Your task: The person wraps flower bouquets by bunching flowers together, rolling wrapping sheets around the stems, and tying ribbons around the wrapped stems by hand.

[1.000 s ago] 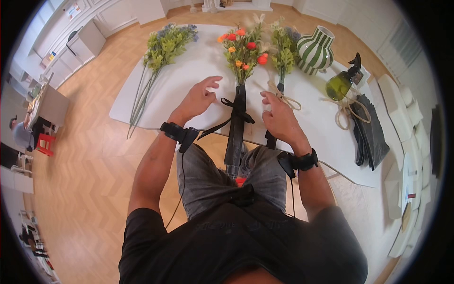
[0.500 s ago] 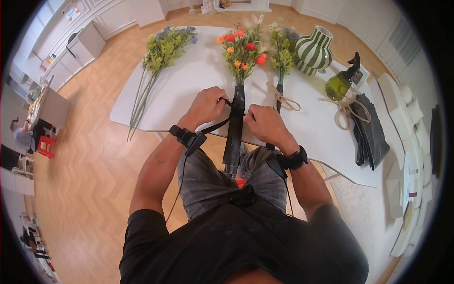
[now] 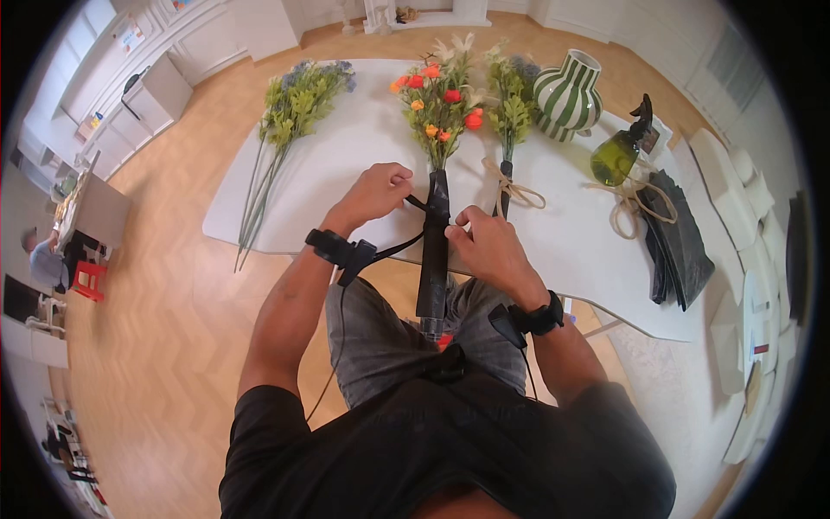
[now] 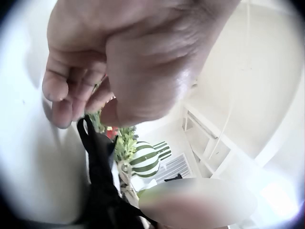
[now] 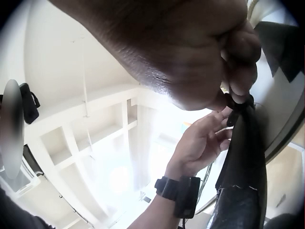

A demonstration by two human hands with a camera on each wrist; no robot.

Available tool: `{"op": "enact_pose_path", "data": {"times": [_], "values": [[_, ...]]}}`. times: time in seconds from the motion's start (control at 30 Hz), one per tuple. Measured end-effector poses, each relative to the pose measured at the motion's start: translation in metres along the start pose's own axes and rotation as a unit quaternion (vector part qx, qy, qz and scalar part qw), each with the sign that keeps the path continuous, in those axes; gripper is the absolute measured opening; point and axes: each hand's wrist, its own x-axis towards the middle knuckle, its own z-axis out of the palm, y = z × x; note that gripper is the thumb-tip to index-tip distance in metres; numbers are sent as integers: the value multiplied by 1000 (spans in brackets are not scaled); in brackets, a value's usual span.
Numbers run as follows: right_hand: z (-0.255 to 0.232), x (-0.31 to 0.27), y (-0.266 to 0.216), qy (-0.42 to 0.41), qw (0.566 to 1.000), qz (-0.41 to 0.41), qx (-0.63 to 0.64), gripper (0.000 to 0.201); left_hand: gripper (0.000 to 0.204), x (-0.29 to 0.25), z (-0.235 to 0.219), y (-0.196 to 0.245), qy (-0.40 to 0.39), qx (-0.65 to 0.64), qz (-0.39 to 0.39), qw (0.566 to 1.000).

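Note:
A bouquet of red and orange flowers [image 3: 443, 97] lies on the white table, its stems in a black wrap [image 3: 435, 251] that reaches past the table's front edge. Around the wrap runs a black ribbon [image 3: 399, 249]. My left hand [image 3: 373, 195], left of the wrap, pinches a loop of the ribbon [image 4: 85, 131] between curled fingers and thumb. On the wrap's other side my right hand [image 3: 491, 246] has its fingertips at the ribbon knot; the right wrist view shows them pinching the black ribbon [image 5: 234, 114].
Loose blue-flowered stems [image 3: 294, 104] lie left. To the right are a second bouquet [image 3: 512, 108] with a twine bow [image 3: 517, 189], a green-striped vase [image 3: 568, 97], a green glass bottle [image 3: 614, 159] and folded black material [image 3: 679, 246]. A seated person [image 3: 47, 259] is far left.
Both hands have closed in from beside the wrap and taken hold of the ribbon. Since half a second ago, the left hand has drawn slightly away to the left; the earlier bow shape is no longer spread out.

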Motion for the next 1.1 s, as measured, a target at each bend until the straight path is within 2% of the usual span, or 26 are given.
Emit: {"op": "enact_pose_path", "data": {"times": [0.03, 0.1, 0.17, 0.2, 0.3, 0.33, 0.37, 0.43, 0.57, 0.63, 0.67, 0.73, 0.87, 0.93, 0.97, 1.03, 1.07, 1.1], "values": [[0, -1, -1, 4, 1000, 0, -13, 27, 25, 3, 4, 8, -1, 2, 1, 1000], [0, -3, 0, 13, 1000, 1, -25, 28, 40, 9, 16, 29, -43, 28, -112, 992], [2, -2, 5, -33, 997, -28, -62, 27, 41, 20, 25, 29, -56, 58, -116, 990], [2, -2, 5, -29, 997, -29, -63, 27, 43, 27, 30, 22, -67, 87, -123, 986], [3, -2, 6, -20, 996, -48, -67, 25, 38, 37, 38, 11, -48, 6, -120, 992], [5, 0, 8, 13, 997, -61, -46, 24, 35, 40, 39, 10, -38, -41, -131, 990], [4, 1, 8, 47, 996, -73, -24, 23, 35, 40, 41, 14, -39, -35, -127, 990], [-4, 1, 7, 59, 997, -57, 7, 21, 28, 39, 45, 21, 24, -91, -117, 989], [-16, -2, 19, 103, 992, -36, 66, 17, 25, 63, 43, 7, 44, -110, -61, 991], [-30, -9, 28, 125, 988, -23, 85, 16, 25, 72, 42, 14, 45, -126, -107, 985], [-36, -13, 32, 139, 985, -8, 101, 15, 25, 76, 43, 18, 43, -122, -104, 986], [-46, -19, 45, 171, 978, 3, 118, 14, 25, 83, 47, 23, 31, -102, -68, 992], [-59, -33, 79, 229, 961, 36, 153, 13, 24, 98, 63, 22, 23, -90, -57, 994], [-60, -40, 95, 246, 957, 36, 150, 13, 25, 108, 66, 9, 33, 86, 8, 996], [-61, -45, 100, 253, 954, 50, 154, 13, 25, 110, 66, 6, 32, 88, 3, 996], [-57, -54, 115, 264, 950, 65, 155, 12, 31, 109, 65, -3, 128, 107, 78, 983], [-54, -58, 119, 257, 951, 66, 160, 12, 31, 103, 62, 1, 130, 110, 70, 983], [-52, -62, 122, 263, 950, 70, 153, 12, 31, 92, 55, 11, 127, 75, 29, 989]]}}
